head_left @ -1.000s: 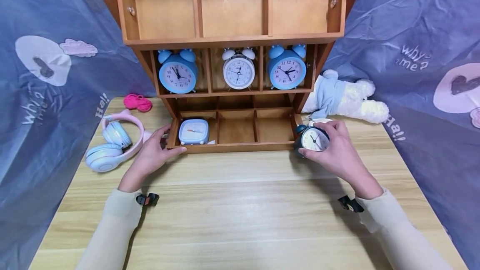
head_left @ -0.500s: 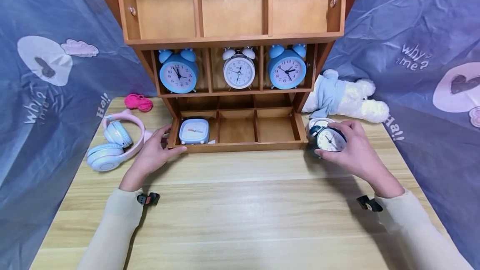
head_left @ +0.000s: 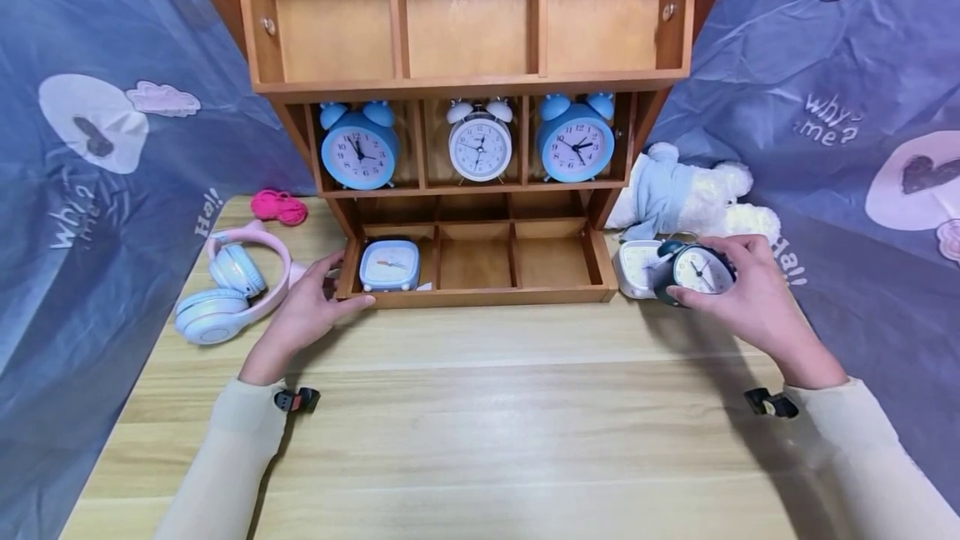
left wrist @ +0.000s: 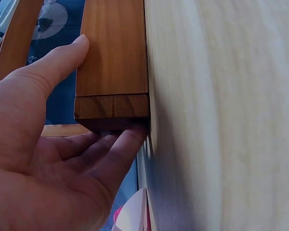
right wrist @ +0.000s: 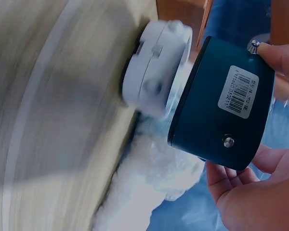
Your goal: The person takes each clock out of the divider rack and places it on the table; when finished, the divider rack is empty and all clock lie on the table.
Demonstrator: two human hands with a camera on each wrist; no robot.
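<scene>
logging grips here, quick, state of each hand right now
Left hand: holding the wooden shelf at its lower left corner.
Right hand: holding the dark teal alarm clock.

Headphones near pink yarn — white plush well apart.

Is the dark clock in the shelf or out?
Out: the right hand holds the dark clock past the right end of the shelf.

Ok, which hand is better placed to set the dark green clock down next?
Right, I'd say: the right hand grips the dark green clock beside the white clock, over the table. The left hand holds the wooden shelf at its left end.
</scene>
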